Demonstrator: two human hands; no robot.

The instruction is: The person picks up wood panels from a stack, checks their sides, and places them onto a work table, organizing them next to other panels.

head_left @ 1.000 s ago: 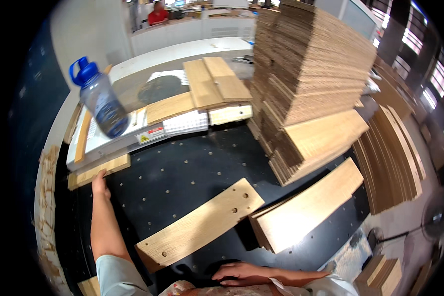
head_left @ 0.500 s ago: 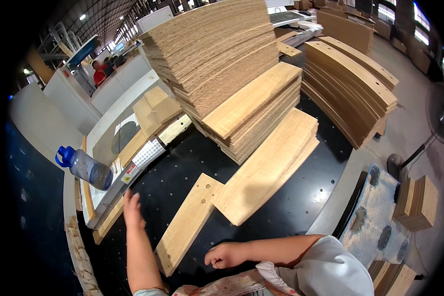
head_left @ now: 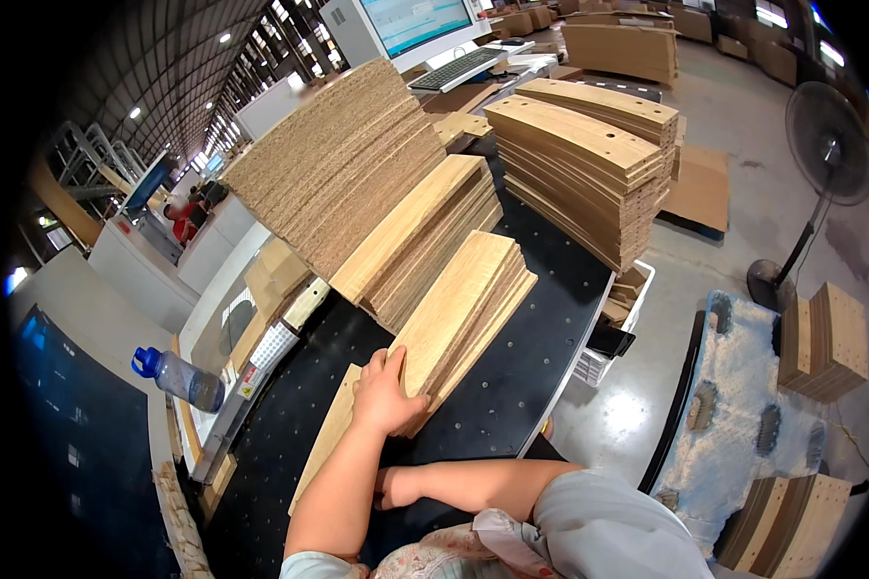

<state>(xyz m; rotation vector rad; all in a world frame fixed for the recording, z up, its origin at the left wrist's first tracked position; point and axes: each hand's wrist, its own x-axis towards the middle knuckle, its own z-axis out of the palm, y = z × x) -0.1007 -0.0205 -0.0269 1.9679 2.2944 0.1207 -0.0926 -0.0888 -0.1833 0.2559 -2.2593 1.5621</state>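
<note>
At the lower edge, the right hand (head_left: 393, 487) is seen low against the near side of the black table (head_left: 541, 318), its fingers curled loosely; whether anything is held in it cannot be told, since the palm is hidden behind the forearm. Just above it, the left hand (head_left: 381, 391) is laid on the near end of a short stack of boards (head_left: 463, 309). The fingers are spread flat over the top board's end and the thumb is pressed against the stack's end face, so the hand is open upon the wood rather than closed around it. The stack lies slanting away from the hand toward the upper right, with its near end directly under the palm. A single board (head_left: 323, 439) lies flat on the table just left of the wrist, beside the stack and partly covered by the forearm.

Farther left, a clear plastic bottle (head_left: 179, 378) with a blue cap is seen lying tilted at the table's edge. Behind the short stack a taller pile of planks (head_left: 420, 236) is set, and against it leans a large heap of rough brown panels (head_left: 343, 159). To the right, a stack of drilled boards (head_left: 589, 159) stands at the table's far corner. On the floor beyond, a standing fan (head_left: 826, 145) is placed.
</note>
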